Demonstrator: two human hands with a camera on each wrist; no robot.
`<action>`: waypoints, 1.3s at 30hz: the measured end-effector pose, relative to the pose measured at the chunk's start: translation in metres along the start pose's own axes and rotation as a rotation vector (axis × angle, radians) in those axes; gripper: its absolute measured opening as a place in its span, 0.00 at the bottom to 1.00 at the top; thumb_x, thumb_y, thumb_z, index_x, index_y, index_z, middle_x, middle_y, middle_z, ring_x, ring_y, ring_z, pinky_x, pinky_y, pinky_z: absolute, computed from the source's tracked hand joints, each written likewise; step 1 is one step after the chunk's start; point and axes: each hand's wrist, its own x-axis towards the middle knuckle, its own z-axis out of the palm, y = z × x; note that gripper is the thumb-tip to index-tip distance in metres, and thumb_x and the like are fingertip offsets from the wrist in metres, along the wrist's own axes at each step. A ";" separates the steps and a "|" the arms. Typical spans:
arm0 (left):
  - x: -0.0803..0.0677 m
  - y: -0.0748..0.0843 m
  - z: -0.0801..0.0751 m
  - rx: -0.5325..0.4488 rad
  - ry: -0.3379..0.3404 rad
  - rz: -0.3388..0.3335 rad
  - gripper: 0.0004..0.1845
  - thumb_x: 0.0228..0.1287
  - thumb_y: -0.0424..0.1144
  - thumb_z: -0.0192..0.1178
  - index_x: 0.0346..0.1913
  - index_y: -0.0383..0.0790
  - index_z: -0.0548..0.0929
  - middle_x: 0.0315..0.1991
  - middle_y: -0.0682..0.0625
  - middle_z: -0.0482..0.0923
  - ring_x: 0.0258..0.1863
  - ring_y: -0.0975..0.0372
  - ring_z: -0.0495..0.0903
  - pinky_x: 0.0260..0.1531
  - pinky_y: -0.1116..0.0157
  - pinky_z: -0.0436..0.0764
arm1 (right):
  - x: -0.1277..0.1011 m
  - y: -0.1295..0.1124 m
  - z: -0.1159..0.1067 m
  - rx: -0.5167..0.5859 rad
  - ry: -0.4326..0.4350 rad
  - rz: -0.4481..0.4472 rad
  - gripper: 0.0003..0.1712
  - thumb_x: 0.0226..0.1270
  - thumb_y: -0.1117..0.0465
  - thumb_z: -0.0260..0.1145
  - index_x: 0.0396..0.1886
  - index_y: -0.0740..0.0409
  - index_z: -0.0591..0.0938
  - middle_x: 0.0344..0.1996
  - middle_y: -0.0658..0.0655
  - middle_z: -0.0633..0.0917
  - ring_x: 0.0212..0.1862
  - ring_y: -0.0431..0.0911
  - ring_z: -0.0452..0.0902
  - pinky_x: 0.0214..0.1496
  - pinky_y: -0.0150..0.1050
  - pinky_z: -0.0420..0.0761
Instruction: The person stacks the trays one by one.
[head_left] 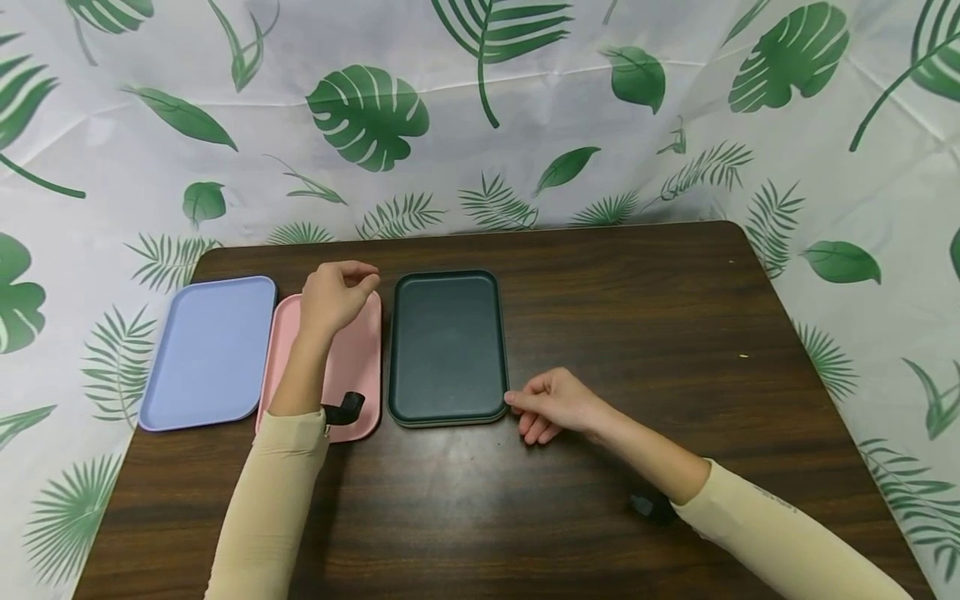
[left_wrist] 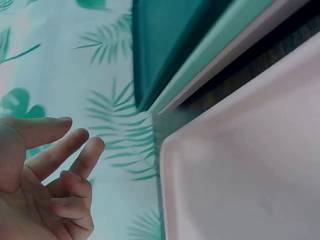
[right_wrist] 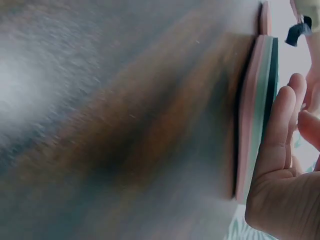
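A dark green rectangular tray [head_left: 448, 350] lies on top of a stack in the middle of the table. Under it, the right wrist view shows the edges of a mint green tray [right_wrist: 261, 95] and a pinkish tray [right_wrist: 249, 110]. My left hand [head_left: 333, 298] hovers over the far part of a separate pink tray [head_left: 354, 354], its fingers loosely bent around nothing. At the stack's near right corner is my right hand [head_left: 553, 406], fingertips right by the edge and fingers relaxed. Neither hand holds anything.
Left of the pink tray lies a periwinkle blue tray [head_left: 213, 354], close beside it. All stand on a dark wood-grain table [head_left: 637, 308]. Behind rises a white cloth [head_left: 480, 150] printed with green leaves. Dark wrist straps sit below both hands.
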 end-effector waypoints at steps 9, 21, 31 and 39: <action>-0.039 -0.017 -0.023 -0.018 0.087 -0.032 0.17 0.70 0.47 0.57 0.51 0.39 0.87 0.42 0.43 0.84 0.29 0.54 0.76 0.21 0.61 0.73 | 0.004 -0.021 -0.001 -0.047 0.014 -0.079 0.23 0.67 0.51 0.67 0.36 0.72 0.82 0.25 0.63 0.86 0.24 0.49 0.84 0.30 0.46 0.84; -0.097 -0.044 -0.046 0.071 0.158 -0.134 0.17 0.70 0.47 0.57 0.50 0.40 0.87 0.42 0.42 0.84 0.29 0.56 0.74 0.23 0.60 0.70 | 0.031 -0.055 -0.001 -0.108 0.044 -0.212 0.19 0.69 0.56 0.66 0.46 0.71 0.82 0.31 0.62 0.86 0.33 0.51 0.86 0.32 0.44 0.84; -0.139 -0.071 -0.059 0.143 0.214 -0.286 0.18 0.68 0.49 0.58 0.52 0.43 0.87 0.42 0.43 0.84 0.26 0.58 0.75 0.20 0.61 0.70 | 0.074 -0.082 0.000 -0.132 0.094 -0.250 0.16 0.69 0.58 0.67 0.49 0.65 0.84 0.39 0.65 0.87 0.39 0.54 0.86 0.32 0.44 0.84; -0.168 -0.084 -0.056 0.177 0.258 -0.443 0.19 0.67 0.52 0.56 0.53 0.47 0.87 0.44 0.45 0.85 0.30 0.54 0.79 0.27 0.52 0.71 | 0.106 -0.098 0.007 -0.161 0.104 -0.284 0.20 0.68 0.58 0.67 0.55 0.64 0.82 0.43 0.63 0.87 0.43 0.55 0.85 0.33 0.45 0.84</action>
